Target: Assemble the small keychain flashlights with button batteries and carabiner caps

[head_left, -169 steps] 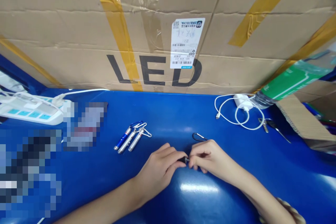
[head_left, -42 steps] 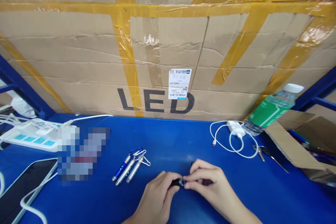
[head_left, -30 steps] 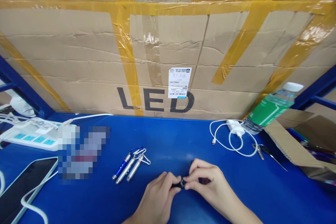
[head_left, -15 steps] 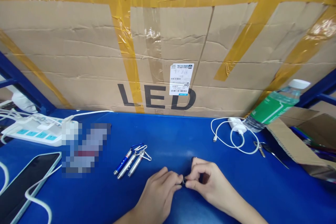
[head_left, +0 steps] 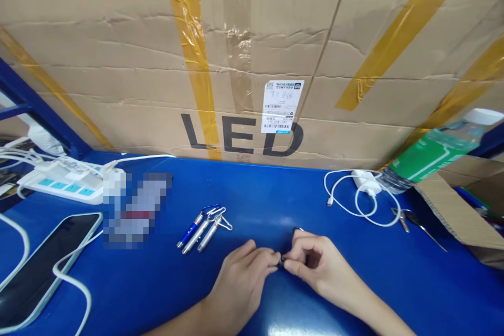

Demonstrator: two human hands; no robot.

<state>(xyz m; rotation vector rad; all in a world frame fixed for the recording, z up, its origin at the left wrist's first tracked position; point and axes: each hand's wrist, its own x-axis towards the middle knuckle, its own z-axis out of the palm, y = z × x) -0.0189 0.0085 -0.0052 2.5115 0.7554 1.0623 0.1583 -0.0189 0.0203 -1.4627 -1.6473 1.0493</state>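
Pinching a small dark part [head_left: 281, 262] at lower centre of the head view, I see my left hand [head_left: 244, 275] and right hand [head_left: 315, 265] meet fingertip to fingertip, both clenched on it. Three small flashlights [head_left: 202, 227] lie just left on the blue table [head_left: 394, 273].

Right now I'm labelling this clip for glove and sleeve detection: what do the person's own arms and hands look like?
Both are bare. The left hand and right hand wear no gloves, and no rings or nail polish can be made out. The forearms run out of the bottom edge with no sleeves, watch or markings in view; anything worn higher up is out of frame.
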